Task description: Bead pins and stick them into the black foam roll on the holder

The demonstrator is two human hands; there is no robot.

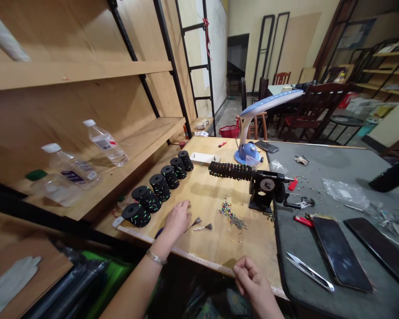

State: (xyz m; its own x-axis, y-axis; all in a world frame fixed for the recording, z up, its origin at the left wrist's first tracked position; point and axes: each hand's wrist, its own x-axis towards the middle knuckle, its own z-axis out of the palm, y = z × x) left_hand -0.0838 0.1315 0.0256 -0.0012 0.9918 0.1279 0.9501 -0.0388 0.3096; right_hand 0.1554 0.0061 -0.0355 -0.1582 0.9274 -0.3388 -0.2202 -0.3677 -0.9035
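My left hand [177, 220] rests low over the wooden tabletop with its fingers loosely stretched out, and I see nothing in it. Two small brushes [204, 227] lie just right of it. Beyond its fingers stands a row of black spools [159, 186] with coloured flecks. My right hand [250, 278] is at the table's front edge, thumb and fingers pinched together; whatever it may hold is too small to make out. Between the hands and the black cranked device [266, 188] lies a pile of colourful beads and small metal pins [231, 213]. A black, bead-flecked coil [231, 170] sits on the device's shaft.
A blue desk lamp [248, 153] stands at the back. On the grey mat [299, 274] at right are thread snips [310, 271], phones [342, 252] and plastic bags [346, 192]. Plastic bottles [106, 141] stand on the left shelf [153, 137].
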